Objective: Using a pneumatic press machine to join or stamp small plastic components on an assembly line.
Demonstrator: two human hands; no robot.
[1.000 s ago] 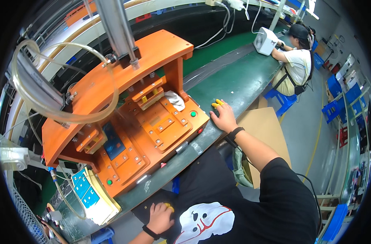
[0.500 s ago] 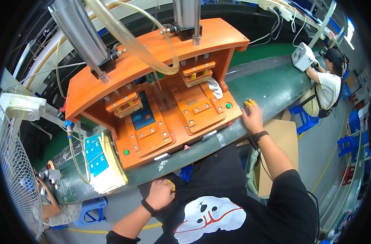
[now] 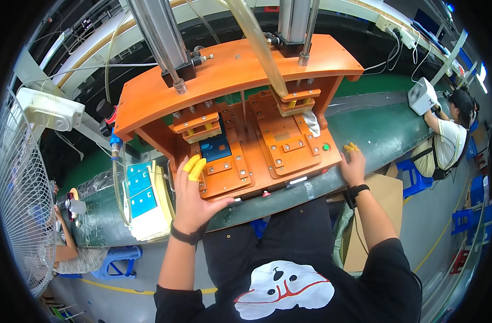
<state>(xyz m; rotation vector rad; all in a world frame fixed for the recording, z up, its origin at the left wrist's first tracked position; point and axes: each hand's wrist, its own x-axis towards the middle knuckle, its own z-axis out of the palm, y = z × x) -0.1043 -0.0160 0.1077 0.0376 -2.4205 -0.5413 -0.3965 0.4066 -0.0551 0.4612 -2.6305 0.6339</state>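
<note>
An orange two-station press [image 3: 240, 67] stands on the green bench in front of me. My left hand [image 3: 193, 198] is at its front left corner, fingers up with yellow finger cots and thumb spread apart; it covers the spot of the left button. My right hand [image 3: 354, 166], also with yellow cots, lies beside the base's right side near a green button [image 3: 326, 147]. Its fingers are stretched out and hold nothing. In the left fixture lies a dark blue sheet [image 3: 216, 149], partly under the raised press head. The right fixture [image 3: 289, 145] shows bare orange plates.
A stack of papers with blue pieces [image 3: 143, 188] lies left of the press. A white cloth [image 3: 311, 124] hangs by the right fixture. Clear hoses cross the top, a wire fan guard [image 3: 28, 199] stands at left, and a cardboard sheet [image 3: 378, 215] is below right.
My left hand has risen from my lap to the press's front left corner. The right hand stays beside the base's right side. The whole view has shifted.
</note>
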